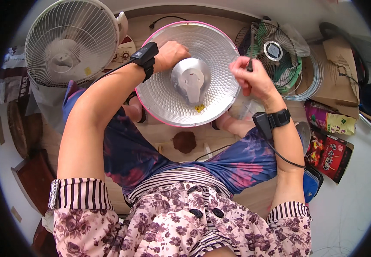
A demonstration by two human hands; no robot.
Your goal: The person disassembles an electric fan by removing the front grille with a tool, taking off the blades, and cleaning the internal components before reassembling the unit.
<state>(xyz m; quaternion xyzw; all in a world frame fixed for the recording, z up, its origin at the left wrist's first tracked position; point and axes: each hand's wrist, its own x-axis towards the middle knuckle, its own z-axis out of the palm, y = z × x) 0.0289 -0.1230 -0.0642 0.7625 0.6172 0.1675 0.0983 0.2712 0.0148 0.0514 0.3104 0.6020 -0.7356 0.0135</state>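
Observation:
A round silver dimpled reflector dish (222, 83) with a pink rim stands between my legs. It looks like the bowl of a dish heater. A smooth metal dome (202, 73) sits at its middle, with a pale piece on it and a small yellow label below. My left hand (172, 55) is over the dish's upper left part, beside the dome, with its fingers curled; whatever they hold is hidden. Just off the dish's right edge, my right hand (253, 78) grips a screwdriver (250, 65) by its dark handle, and the thin shaft points up and away.
A white caged fan (67, 51) stands at the far left. To the right are a dark wire fan guard (275, 51), a coil of pale wire (316, 83) and cardboard (340, 64). Purple (329, 118) and red packages (329, 154) lie near the right wall.

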